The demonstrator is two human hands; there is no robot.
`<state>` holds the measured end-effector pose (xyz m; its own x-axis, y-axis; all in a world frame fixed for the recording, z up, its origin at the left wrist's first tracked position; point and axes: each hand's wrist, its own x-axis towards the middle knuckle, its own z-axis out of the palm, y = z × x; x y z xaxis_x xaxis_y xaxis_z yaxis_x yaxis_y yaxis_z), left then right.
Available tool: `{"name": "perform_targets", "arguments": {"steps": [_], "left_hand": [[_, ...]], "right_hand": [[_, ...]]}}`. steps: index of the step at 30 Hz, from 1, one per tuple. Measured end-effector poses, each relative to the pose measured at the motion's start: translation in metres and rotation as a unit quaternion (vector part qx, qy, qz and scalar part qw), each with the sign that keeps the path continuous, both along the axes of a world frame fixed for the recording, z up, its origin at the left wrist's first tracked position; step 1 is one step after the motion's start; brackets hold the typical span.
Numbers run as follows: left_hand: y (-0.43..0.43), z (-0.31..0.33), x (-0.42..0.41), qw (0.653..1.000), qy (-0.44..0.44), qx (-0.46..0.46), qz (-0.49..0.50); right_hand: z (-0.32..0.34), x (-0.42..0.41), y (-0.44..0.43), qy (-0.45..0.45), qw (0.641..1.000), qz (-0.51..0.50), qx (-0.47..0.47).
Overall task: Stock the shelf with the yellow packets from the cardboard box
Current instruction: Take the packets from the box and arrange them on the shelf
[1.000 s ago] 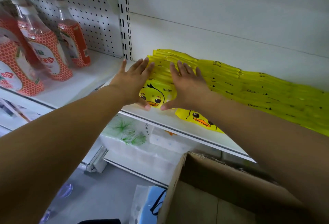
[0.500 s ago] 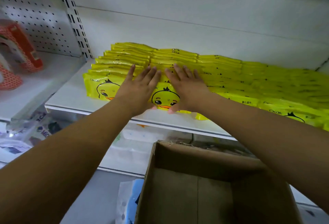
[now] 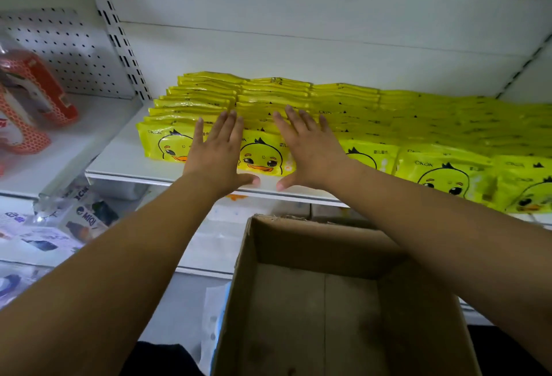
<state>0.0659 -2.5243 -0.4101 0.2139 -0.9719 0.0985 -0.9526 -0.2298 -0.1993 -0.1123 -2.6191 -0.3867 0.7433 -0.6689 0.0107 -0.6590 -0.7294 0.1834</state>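
A: Pressing flat on the packets (image 3: pixel 263 154), both hands sit at the centre of the frame, palms down. The left hand (image 3: pixel 216 153) covers the seam between the first and second rows; the right hand (image 3: pixel 310 151) lies on the second and third.

B: Are the fingers gripping anything?

A: No. The fingers (image 3: pixel 230 125) of both hands are stretched out and spread, holding nothing, only resting on the yellow plastic. The thumbs point toward each other, down by the front lip of the shelf (image 3: pixel 119 163).

B: Where do the packets lie?

A: On the white shelf, in overlapping rows that run from the front edge to the back wall, from centre left across to the right edge of the frame. Each front packet shows a cartoon duck face.

B: And the box?

A: The box (image 3: pixel 298 301) is in the lower centre, below the shelf and between the forearms, open at the top. Its brown floor is bare where I can see it.

B: Anything else?

A: Bottles (image 3: pixel 33 101) with orange-and-white labels stand on the next bay, at the upper left. More wrapped goods (image 3: pixel 86 217) fill the lower shelf at the left, too blurred to read well.
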Motion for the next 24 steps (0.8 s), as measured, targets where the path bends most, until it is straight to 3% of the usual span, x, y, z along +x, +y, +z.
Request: {"name": "perform_targets", "arguments": {"steps": [8, 15, 21, 24], "left_hand": [[0.069, 0.006, -0.062, 0.997, 0.069, -0.011, 0.022], [0.154, 0.004, -0.126, 0.986, 0.142, 0.014, 0.087], [0.219, -0.03, -0.17, 0.963, 0.199, 0.053, 0.172], [0.237, -0.056, -0.174, 0.93, 0.265, 0.063, 0.248]], "right_hand": [[0.007, -0.091, 0.055, -0.011, 0.999, -0.031, 0.023], [-0.006, -0.158, 0.136, -0.073, 0.988, -0.051, 0.123], [-0.038, -0.222, 0.177, -0.103, 0.97, -0.126, 0.18], [-0.063, -0.252, 0.178, -0.105, 0.958, -0.197, 0.182]]}}
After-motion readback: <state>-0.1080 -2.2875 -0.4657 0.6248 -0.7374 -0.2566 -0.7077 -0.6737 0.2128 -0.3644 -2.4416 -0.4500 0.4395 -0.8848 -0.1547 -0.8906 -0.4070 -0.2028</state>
